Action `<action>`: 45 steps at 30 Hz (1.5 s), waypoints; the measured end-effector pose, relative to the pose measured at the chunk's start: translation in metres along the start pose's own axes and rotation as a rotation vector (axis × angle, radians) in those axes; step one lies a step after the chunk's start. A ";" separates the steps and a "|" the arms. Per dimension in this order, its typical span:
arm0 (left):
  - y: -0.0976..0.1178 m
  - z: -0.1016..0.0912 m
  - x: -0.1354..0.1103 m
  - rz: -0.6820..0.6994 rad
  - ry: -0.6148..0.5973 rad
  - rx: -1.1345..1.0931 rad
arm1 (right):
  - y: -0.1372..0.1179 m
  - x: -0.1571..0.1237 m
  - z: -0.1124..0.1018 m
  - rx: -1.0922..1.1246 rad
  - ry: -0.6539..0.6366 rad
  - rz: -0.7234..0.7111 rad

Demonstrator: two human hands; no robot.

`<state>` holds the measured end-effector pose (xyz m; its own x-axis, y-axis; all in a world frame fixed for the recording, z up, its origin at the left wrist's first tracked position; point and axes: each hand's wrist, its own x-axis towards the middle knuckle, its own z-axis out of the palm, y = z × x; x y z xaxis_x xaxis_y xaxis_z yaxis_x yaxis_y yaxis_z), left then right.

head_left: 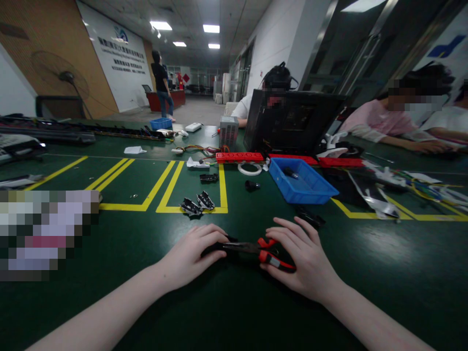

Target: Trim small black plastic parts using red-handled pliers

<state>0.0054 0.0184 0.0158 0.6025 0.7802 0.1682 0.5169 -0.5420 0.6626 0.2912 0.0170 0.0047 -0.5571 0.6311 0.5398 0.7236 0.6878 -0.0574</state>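
My right hand [305, 265] is closed around the red and black handles of long-nose pliers [243, 247]. Their jaws point left, toward my left hand [190, 256]. Between the thumb and fingers of that hand is a small black part [212, 247], mostly hidden by the fingers. The plier tips meet or overlap this part; whether they grip it I cannot tell. Beyond my hands lie two black and silver plastic pieces [191, 207] on a yellow tape line. Another black piece [208, 178] lies farther back. Right of it is a small black cylindrical part [252, 185].
A blue bin [303, 183] with a black part inside stands ahead on the right; a dark piece [310, 217] lies before it. Red power strips [239, 157] cross the green table [234, 312]. Behind are a computer case [252, 122] and a metal power supply [228, 131]. People sit opposite.
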 end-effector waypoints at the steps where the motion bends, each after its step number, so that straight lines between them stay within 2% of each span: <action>1: 0.000 0.000 0.000 0.002 0.000 -0.002 | 0.000 -0.001 0.000 0.006 -0.002 0.000; 17: -0.002 0.001 -0.001 0.017 -0.007 -0.041 | 0.001 -0.001 0.000 0.072 -0.056 0.024; 30: 0.003 -0.001 -0.002 0.033 -0.004 -0.021 | 0.002 -0.001 0.001 0.021 -0.017 0.008; 37: 0.003 -0.002 -0.002 0.023 -0.013 0.000 | 0.002 0.000 -0.001 0.114 -0.091 0.067; 45: 0.003 -0.003 -0.002 0.038 -0.023 0.016 | 0.003 0.001 0.000 0.141 -0.105 0.095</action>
<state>0.0041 0.0155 0.0197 0.6355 0.7517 0.1762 0.5026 -0.5761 0.6446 0.2924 0.0199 0.0051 -0.5337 0.7242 0.4366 0.7148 0.6623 -0.2248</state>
